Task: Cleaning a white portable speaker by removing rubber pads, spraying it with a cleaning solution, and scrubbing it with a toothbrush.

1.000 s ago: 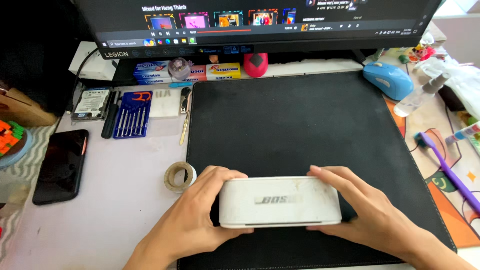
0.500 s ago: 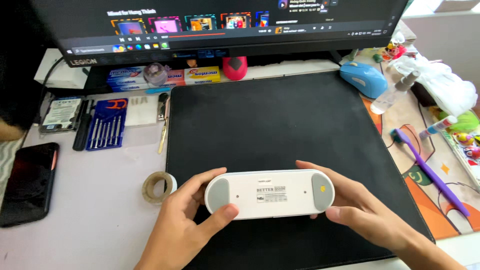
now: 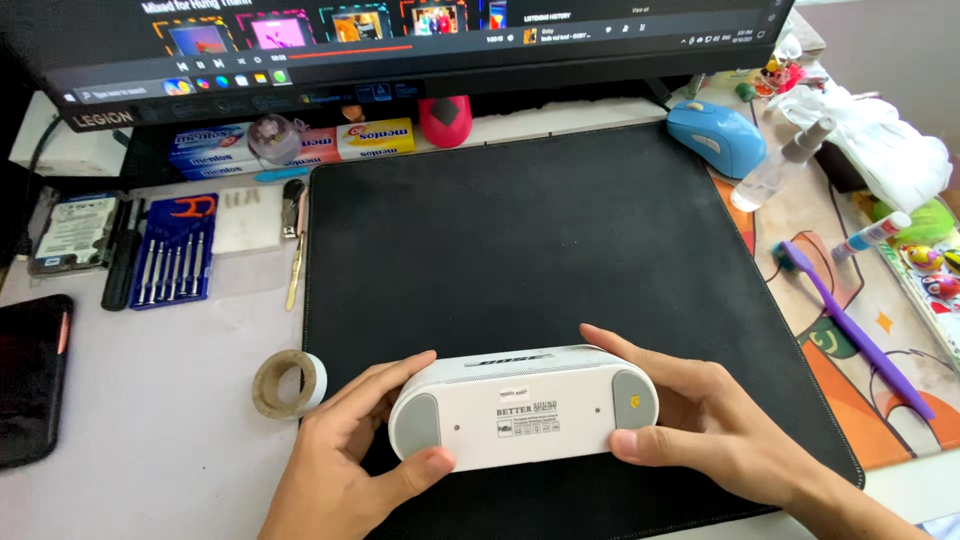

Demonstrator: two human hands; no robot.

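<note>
A small white oblong speaker [image 3: 525, 410] with grey oval pads at both ends is held just above the near edge of a large black desk mat [image 3: 520, 240]. Its underside, with a printed label, faces me. My left hand [image 3: 350, 450] grips the speaker's left end, thumb on the near face. My right hand [image 3: 700, 420] grips the right end, thumb beside the grey pad.
A tape roll [image 3: 288, 384] lies left of the mat, near my left hand. A blue screwdriver set [image 3: 172, 252], hard drive [image 3: 75, 230] and dark phone [image 3: 30, 375] sit further left. A monitor [image 3: 400, 40] stands behind; blue mouse [image 3: 715, 135], spray bottle [image 3: 780, 165] and purple toothbrush [image 3: 850, 320] lie right.
The speaker has been tipped over in my hands, from front face showing to underside with label facing me. Both hands have kept their grip on its ends.
</note>
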